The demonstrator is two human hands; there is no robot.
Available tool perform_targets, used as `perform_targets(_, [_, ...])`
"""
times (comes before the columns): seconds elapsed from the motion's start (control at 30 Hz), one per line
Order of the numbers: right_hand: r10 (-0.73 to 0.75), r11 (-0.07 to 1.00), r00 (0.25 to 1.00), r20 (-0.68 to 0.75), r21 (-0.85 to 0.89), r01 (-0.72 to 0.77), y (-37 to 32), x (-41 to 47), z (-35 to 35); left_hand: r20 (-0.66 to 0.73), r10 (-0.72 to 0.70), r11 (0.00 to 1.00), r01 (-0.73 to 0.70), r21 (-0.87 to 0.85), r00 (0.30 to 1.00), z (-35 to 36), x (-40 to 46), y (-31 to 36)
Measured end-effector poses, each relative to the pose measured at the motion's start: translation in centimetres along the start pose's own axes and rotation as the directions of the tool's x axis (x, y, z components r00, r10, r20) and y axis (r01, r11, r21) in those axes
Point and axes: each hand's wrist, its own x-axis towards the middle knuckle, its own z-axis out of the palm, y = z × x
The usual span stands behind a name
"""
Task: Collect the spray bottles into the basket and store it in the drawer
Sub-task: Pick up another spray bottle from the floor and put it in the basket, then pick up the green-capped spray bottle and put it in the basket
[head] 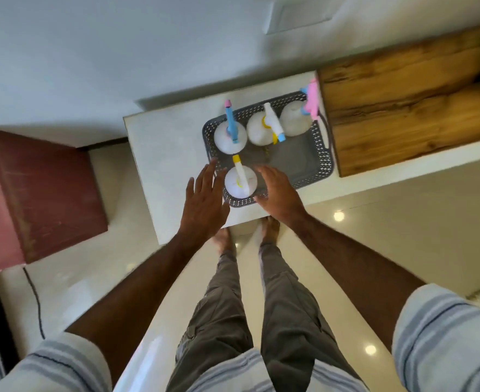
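Basket (pixel 315 165), frame centre, holds 4 bottles (pixel 241 181); left hand (pixel 204 193) and right hand (pixel 278 193) released, on white counter (pixel 159 154).

The person wears a short-sleeved shirt with pale grey and white stripes and thin dark lines (pixel 224 374). The sleeves stop above the elbows, so both arms are bare below the shirt. The left hand (pixel 204 193) and the right hand (pixel 278 193) have no gloves, rings or watch. Below the shirt hem are long grey-brown trousers with side pockets (pixel 227 301). Under the trouser legs are two bare feet (pixel 224 240) with no shoes.
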Motion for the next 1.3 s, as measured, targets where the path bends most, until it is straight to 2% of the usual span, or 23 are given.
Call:
perform_targets(0.07, [0.044,0.999,0.998,-0.048,0.015,-0.043,-0.5,-3.2,-1.9,-0.099,0.1,0.995,-0.102,-0.008,0.99,-2.8,-1.0,1.3])
perform_targets(0.13, [0.087,0.996,0.991,-0.099,-0.012,-0.089,-0.4,-6.4,-3.5,-0.137,0.225,0.974,-0.222,0.036,0.965,-4.9,-1.6,2.4])
perform_targets(0.27, [0.151,0.983,0.96,-0.234,-0.07,-0.171,1.2,-14.0,-6.2,0.017,0.49,0.845,-0.479,0.235,0.872,-7.8,-2.6,7.0])
perform_targets(0.33, [0.217,0.967,0.928,-0.304,-0.062,-0.246,2.7,-18.5,-6.7,0.139,0.589,0.733,-0.599,0.321,0.796,-8.0,-3.3,10.6])
perform_targets(0.43, [0.34,0.933,0.852,-0.399,0.028,-0.359,4.6,-25.0,-6.5,0.309,0.652,0.59,-0.719,0.366,0.692,-7.1,-4.4,15.7])
perform_targets(0.6, [0.568,0.814,0.646,-0.51,0.234,-0.531,9.9,-38.8,-3.5,0.489,0.742,0.291,-0.877,0.382,0.459,-2.7,-8.6,27.5])
perform_targets(0.67, [0.647,0.752,0.557,-0.521,0.315,-0.579,12.4,-44.8,-1.4,0.543,0.768,0.162,-0.923,0.349,0.34,-0.1,-11.9,32.9])
perform_targets(0.8, [0.777,0.615,0.362,-0.516,0.493,-0.616,17.0,-56.9,3.9,0.598,0.795,-0.086,-0.959,0.271,0.098,6.3,-20.7,43.3])
perform_targets(0.9, [0.87,0.46,0.183,-0.459,0.616,-0.64,19.2,-66.3,8.9,0.651,0.751,-0.292,-0.939,0.181,-0.108,11.9,-29.0,49.8])
perform_targets(1.07, [0.948,0.191,-0.096,-0.302,0.786,-0.589,21.0,-79.2,16.9,0.698,0.616,-0.543,-0.839,0.042,-0.364,19.6,-42.6,58.2])
perform_targets(1.17, [0.953,0.055,-0.228,-0.199,0.855,-0.515,22.1,-84.7,20.6,0.715,0.512,-0.662,-0.749,-0.026,-0.477,24.1,-49.2,61.9])
perform_targets(1.3, [0.938,-0.08,-0.338,-0.074,0.904,-0.42,24.8,-90.7,24.6,0.725,0.402,-0.716,-0.685,-0.131,-0.559,30.6,-56.6,66.2])
